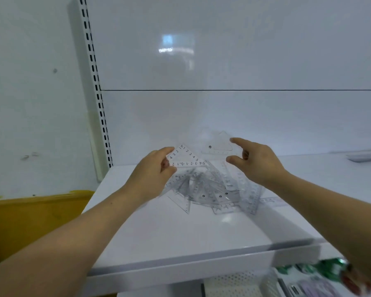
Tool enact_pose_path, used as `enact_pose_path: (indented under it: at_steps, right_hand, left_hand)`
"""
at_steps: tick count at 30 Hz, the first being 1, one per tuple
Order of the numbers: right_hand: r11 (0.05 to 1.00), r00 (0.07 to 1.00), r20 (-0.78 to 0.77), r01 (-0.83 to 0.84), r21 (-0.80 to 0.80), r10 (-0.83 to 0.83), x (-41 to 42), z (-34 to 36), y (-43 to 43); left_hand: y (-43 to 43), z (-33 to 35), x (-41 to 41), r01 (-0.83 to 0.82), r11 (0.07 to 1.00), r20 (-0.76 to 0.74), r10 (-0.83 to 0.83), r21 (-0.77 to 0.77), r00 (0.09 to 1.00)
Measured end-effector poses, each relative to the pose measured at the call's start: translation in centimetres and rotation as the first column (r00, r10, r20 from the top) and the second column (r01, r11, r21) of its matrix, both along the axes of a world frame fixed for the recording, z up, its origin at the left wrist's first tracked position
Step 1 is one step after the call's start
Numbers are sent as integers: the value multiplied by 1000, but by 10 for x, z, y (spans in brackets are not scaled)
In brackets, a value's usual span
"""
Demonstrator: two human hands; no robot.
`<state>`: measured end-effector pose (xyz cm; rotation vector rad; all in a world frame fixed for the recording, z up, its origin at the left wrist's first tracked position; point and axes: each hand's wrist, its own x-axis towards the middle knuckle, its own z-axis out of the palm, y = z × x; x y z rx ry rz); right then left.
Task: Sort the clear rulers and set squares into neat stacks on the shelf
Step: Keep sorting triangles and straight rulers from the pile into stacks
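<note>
A jumbled pile of clear rulers and set squares lies on the white shelf. My left hand pinches the left corner of a small clear set square with printed numbers, held above the pile. Another clear set square stands leaning against the back panel, just left of my right hand. That hand hovers with thumb and forefinger apart, its forefinger tip near the leaning square's right corner, and holds nothing.
A slotted white upright runs down the left of the back panel. A yellow bin sits low on the left. A flat white item lies far right on the shelf. Green and mixed packets fill the level below.
</note>
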<state>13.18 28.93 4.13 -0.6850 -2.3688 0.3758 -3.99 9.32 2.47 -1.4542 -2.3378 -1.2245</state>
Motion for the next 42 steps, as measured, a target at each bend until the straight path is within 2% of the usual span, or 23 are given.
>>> enact_pose_path:
  at_steps: [9, 16, 20, 26, 32, 42]
  right_hand:
    - [960, 961, -12, 277, -34, -278, 109, -12, 17]
    - [898, 895, 88, 440, -12, -438, 246, -15, 49]
    - [848, 841, 152, 529, -23, -520, 345, -21, 74]
    - [810, 809, 171, 580, -85, -562, 458, -28, 114]
    - [812, 820, 174, 568, -134, -545, 480, -34, 165]
    - [892, 887, 236, 432, -128, -396, 430, -38, 280]
  left_hand:
    - [51, -8, 63, 178, 984, 17, -177, -7, 984]
    - [127, -5, 178, 343, 933, -92, -353, -109, 931]
    - [178, -10, 264, 411, 901, -86, -424, -140, 901]
    - [246, -14, 362, 422, 892, -81, -438, -160, 895]
    - [296, -16, 389, 347, 915, -73, -367, -205, 927]
    - [387, -14, 348, 220, 948, 2, -226, -231, 974]
